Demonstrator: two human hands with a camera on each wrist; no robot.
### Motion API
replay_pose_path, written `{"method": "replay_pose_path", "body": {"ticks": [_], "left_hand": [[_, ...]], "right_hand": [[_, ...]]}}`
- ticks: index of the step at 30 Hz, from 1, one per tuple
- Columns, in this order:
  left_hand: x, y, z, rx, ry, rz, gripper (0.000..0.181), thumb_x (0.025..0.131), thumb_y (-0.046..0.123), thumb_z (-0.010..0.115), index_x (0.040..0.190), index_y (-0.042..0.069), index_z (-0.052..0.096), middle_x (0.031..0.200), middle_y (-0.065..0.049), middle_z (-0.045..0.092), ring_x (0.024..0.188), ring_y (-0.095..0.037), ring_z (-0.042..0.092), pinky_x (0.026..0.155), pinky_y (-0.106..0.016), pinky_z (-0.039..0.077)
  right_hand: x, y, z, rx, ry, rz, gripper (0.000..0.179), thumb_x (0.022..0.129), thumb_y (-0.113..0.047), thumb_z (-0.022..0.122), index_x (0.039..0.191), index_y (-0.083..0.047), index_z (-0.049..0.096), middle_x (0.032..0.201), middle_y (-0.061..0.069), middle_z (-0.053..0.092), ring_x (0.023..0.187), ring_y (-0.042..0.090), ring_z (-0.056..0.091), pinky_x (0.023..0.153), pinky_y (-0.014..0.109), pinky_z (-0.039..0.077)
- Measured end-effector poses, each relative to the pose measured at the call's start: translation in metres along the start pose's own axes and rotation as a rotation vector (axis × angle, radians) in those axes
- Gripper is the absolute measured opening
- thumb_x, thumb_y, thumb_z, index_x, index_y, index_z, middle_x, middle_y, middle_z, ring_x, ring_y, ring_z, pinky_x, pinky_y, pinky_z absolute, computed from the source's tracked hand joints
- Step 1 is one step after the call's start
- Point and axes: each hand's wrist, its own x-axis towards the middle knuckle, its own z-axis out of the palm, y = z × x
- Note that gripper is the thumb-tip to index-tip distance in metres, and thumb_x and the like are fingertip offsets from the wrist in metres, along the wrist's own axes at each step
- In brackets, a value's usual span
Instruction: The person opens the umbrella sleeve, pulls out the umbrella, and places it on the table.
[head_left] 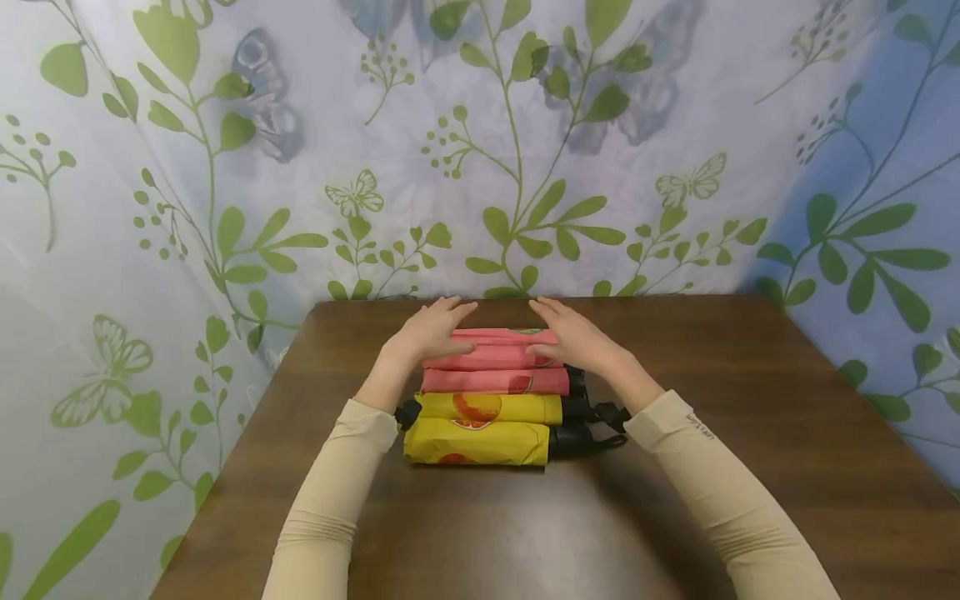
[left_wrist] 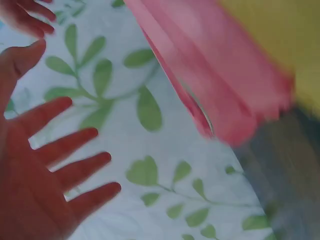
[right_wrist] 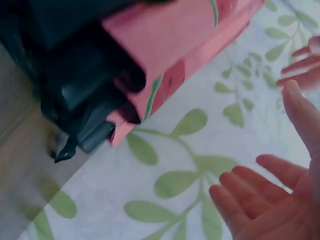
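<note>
Folded umbrellas in fabric sleeves lie side by side in a row. The nearer two are yellow umbrellas (head_left: 480,443) with orange-slice prints; behind them are pink umbrellas (head_left: 480,382) with watermelon prints. Their black handles (head_left: 572,440) point right, one with a wrist loop. My left hand (head_left: 429,330) hovers over the left end of the pink ones, fingers spread. Opposite it, my right hand (head_left: 576,338) is held over their right end, palm facing inward. Both wrist views show straight, apart fingers with nothing between them, and the pink sleeves (left_wrist: 215,70) off to the side.
The umbrellas lie on a dark brown wooden table (head_left: 480,525). Behind its far edge hangs a pale curtain (head_left: 420,183) printed with green leaves and butterflies, which also runs along the left and right sides.
</note>
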Motion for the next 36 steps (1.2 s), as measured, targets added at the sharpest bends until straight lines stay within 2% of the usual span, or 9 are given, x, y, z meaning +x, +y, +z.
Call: {"method": "replay_pose_path", "body": {"ticks": [5,10,14,16,19,22,26,32,36], "left_hand": [[0.014,-0.034,-0.009,-0.115,0.007,0.090,0.068,0.091,0.030,0.063,0.148,0.010,0.032,0.150,-0.014,0.029,0.137,-0.031,0.025,0.105,-0.051,0.026],[0.024,-0.063,-0.009,-0.212,0.000,0.130,0.066,0.090,0.025,0.064,0.145,0.002,0.035,0.146,-0.017,0.035,0.135,-0.032,0.028,0.107,-0.045,0.025],[0.029,-0.083,0.001,-0.331,-0.010,0.096,0.064,0.090,0.025,0.065,0.144,0.003,0.037,0.145,-0.017,0.037,0.134,-0.032,0.031,0.105,-0.047,0.028],[0.031,-0.092,0.010,-0.428,-0.022,0.074,0.062,0.091,0.024,0.064,0.144,0.005,0.038,0.144,-0.016,0.038,0.133,-0.032,0.032,0.103,-0.049,0.031],[0.034,-0.106,0.024,-0.590,-0.041,0.077,0.059,0.093,0.019,0.061,0.144,0.004,0.037,0.142,-0.020,0.040,0.130,-0.034,0.036,0.102,-0.050,0.032],[0.035,-0.116,0.038,-0.726,-0.076,0.081,0.056,0.095,0.015,0.057,0.144,0.001,0.034,0.140,-0.026,0.040,0.125,-0.036,0.043,0.102,-0.050,0.032],[0.038,-0.125,0.055,-0.820,-0.114,0.033,0.055,0.095,0.012,0.055,0.144,0.000,0.033,0.139,-0.027,0.040,0.122,-0.035,0.046,0.102,-0.049,0.033],[0.043,-0.129,0.066,-0.848,-0.141,0.015,0.055,0.096,0.014,0.055,0.144,-0.002,0.034,0.143,-0.023,0.037,0.123,-0.033,0.045,0.101,-0.046,0.036],[0.047,-0.129,0.067,-0.822,-0.138,-0.016,0.053,0.095,0.017,0.058,0.141,-0.001,0.040,0.138,-0.018,0.045,0.120,-0.029,0.048,0.099,-0.041,0.039]], "right_hand": [[0.010,0.028,-0.007,0.129,0.017,0.005,0.073,0.090,-0.027,0.067,0.146,0.000,0.030,0.146,0.023,0.029,0.132,0.039,0.030,0.102,0.053,0.030],[0.015,0.061,-0.008,0.245,0.036,0.045,0.058,0.094,-0.019,0.061,0.143,-0.001,0.037,0.143,0.021,0.037,0.128,0.038,0.036,0.099,0.053,0.034],[0.014,0.080,-0.005,0.385,0.043,0.075,0.054,0.094,-0.016,0.061,0.141,0.000,0.040,0.141,0.022,0.040,0.127,0.038,0.038,0.098,0.053,0.035],[0.014,0.089,-0.001,0.441,0.037,0.085,0.054,0.093,-0.018,0.061,0.140,0.000,0.041,0.140,0.022,0.041,0.127,0.038,0.038,0.098,0.053,0.036],[0.015,0.099,0.008,0.509,0.020,0.105,0.053,0.093,-0.020,0.062,0.139,-0.001,0.043,0.138,0.021,0.044,0.125,0.036,0.041,0.096,0.052,0.039],[0.015,0.108,0.019,0.569,-0.007,0.127,0.052,0.092,-0.019,0.063,0.136,0.002,0.045,0.136,0.024,0.045,0.120,0.036,0.047,0.093,0.049,0.042],[0.014,0.119,0.034,0.641,-0.035,0.156,0.051,0.092,-0.016,0.063,0.134,0.006,0.045,0.133,0.028,0.046,0.115,0.038,0.051,0.091,0.047,0.045],[0.011,0.127,0.044,0.674,-0.059,0.165,0.050,0.091,-0.016,0.064,0.132,0.009,0.048,0.129,0.026,0.050,0.112,0.037,0.053,0.089,0.046,0.047],[0.011,0.130,0.049,0.635,-0.073,0.190,0.048,0.090,-0.019,0.065,0.129,0.007,0.052,0.127,0.024,0.053,0.115,0.037,0.050,0.094,0.048,0.043]]}}
